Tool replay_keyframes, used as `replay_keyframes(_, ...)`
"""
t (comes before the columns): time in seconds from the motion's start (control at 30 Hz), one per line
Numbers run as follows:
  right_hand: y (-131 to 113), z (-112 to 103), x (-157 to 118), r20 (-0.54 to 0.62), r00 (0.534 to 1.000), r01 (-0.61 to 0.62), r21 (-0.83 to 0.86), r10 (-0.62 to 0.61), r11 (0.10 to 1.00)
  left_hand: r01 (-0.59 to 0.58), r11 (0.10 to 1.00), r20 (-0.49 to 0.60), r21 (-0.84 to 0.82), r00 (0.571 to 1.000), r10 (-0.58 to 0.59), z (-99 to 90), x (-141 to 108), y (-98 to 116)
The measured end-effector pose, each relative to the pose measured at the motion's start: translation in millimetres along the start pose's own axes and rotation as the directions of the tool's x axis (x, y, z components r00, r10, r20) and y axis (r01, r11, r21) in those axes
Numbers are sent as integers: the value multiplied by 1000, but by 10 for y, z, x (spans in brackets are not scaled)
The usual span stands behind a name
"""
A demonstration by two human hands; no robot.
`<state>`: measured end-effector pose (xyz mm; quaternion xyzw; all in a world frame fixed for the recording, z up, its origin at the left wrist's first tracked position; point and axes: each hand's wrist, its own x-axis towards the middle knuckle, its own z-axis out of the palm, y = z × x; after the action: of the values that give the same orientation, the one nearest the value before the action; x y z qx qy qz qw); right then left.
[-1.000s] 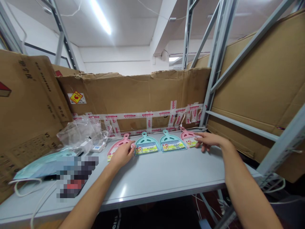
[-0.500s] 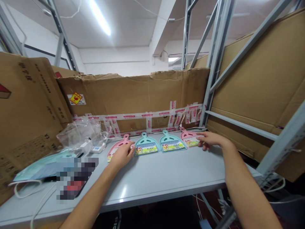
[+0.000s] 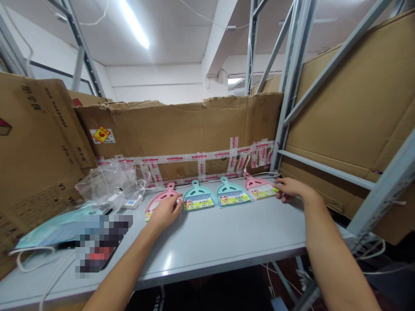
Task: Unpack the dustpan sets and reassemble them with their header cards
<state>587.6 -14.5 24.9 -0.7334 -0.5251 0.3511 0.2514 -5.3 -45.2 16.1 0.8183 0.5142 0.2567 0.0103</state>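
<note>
**Four dustpan sets in a tight row, a hand at each end**

Head view: left hand (image 3: 164, 211) lies over the right edge of the first pink dustpan (image 3: 158, 199). Right hand (image 3: 292, 189) is at the right edge of the second pink dustpan (image 3: 259, 188). Fingers (image 3: 173, 203) on both are loosely curled and narrow; can't tell if either pinches. A teal dustpan (image 3: 198, 196) and a second teal dustpan (image 3: 232, 192) sit between, edges almost touching.

Risk: a sideways push would shove one into the next and skew the row. A plastic bag (image 3: 108, 183) just left of the row could snag the first pink one.

Pale grey surface (image 3: 207, 246). Behind: taped cardboard sheet (image 3: 178, 129), steel shelving upright (image 3: 292, 86), fluorescent light (image 3: 132, 21).
</note>
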Motion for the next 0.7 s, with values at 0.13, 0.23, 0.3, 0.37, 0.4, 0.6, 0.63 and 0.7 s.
replay_keyframes(0.13,34,-32,21,-51,999,5,27,-3,1000,8,1000,12,13,1000,-8,-4,0,0)
replay_keyframes(0.23,54,-40,25,-28,1000,-1,32,2,1000,11,1000,22,7,1000,-11,-7,0,1)
replay_keyframes(0.3,48,-33,18,-11,1000,4,37,-3,999,10,1000,21,6,1000,-10,-6,0,2)
replay_keyframes(0.37,20,-12,5,9,1000,28,55,-28,998,10,1000,11,5,1000,-10,-1,0,3)
replay_keyframes(0.4,-1,6,-3,31,999,42,63,-44,997,10,1000,6,3,1000,-10,2,1,5)
replay_keyframes(0.6,-136,143,-65,125,978,154,103,-166,983,12,1000,9,3,1000,-13,9,3,16)
replay_keyframes(0.63,-149,158,-74,140,974,167,102,-180,981,12,1000,10,5,1000,-12,8,3,15)
replay_keyframes(0.7,-169,175,-89,171,965,183,94,-197,979,7,1000,6,4,1000,-7,8,1,11)
